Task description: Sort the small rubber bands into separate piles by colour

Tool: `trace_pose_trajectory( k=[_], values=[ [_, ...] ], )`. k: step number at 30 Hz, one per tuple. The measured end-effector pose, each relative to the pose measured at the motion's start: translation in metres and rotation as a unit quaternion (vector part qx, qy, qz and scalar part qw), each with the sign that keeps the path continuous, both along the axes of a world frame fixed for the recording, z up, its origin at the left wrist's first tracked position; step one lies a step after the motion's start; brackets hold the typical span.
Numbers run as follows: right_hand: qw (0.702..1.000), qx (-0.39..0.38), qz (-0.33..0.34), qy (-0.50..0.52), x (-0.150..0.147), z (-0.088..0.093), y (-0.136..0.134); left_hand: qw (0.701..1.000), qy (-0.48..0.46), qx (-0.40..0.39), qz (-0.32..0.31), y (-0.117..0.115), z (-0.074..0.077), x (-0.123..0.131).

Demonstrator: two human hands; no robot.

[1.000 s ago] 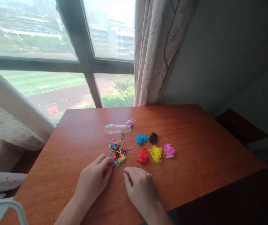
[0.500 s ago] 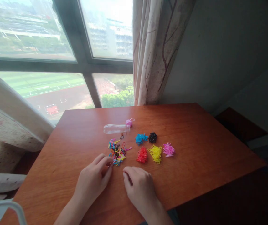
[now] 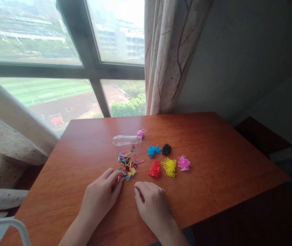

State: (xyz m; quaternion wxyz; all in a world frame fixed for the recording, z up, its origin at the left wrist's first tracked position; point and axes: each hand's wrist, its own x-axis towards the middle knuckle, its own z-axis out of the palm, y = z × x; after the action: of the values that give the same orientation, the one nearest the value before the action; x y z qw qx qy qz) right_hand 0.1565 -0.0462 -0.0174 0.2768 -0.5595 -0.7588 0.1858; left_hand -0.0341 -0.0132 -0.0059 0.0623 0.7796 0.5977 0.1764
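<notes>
Small coloured rubber bands lie in a mixed heap on the wooden table. My left hand reaches the heap's near left edge, thumb and forefinger closed around a pinkish rubber band that partly shows between them. Nearer the front, my right hand rests on the table with its fingers curled and the thumb against them; whatever they may hold is hidden. Sorted piles lie beyond it: red bands, yellow bands, pink bands, blue bands and black bands.
Behind the heap a clear plastic bottle lies on its side, with a pink looped cap by its mouth. The table meets a window and curtain at the back. A white curved frame stands at the lower left.
My left thumb and fingertips have shifted slightly at the heap's edge. My right hand and the sorted piles look the same.
</notes>
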Motion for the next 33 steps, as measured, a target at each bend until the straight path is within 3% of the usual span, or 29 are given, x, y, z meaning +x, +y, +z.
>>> trace_pose_trajectory(
  k=[11, 24, 33],
  values=[
    [1.0, -0.006, 0.001, -0.004, 0.0003, 0.0008, 0.0005, 0.999, 0.004, -0.049, 0.001, 0.0022, 0.0037, 0.0044],
    [1.0, -0.001, 0.002, -0.002, 0.0011, 0.003, 0.0, 0.998, -0.057, -0.011, -0.01, 0.0014, 0.0038, 0.0033],
    [1.0, -0.002, 0.001, 0.022, 0.0, 0.0025, 0.0013, 0.992, -0.112, -0.01, -0.056, 0.0024, 0.0057, 0.0081]
  ],
)
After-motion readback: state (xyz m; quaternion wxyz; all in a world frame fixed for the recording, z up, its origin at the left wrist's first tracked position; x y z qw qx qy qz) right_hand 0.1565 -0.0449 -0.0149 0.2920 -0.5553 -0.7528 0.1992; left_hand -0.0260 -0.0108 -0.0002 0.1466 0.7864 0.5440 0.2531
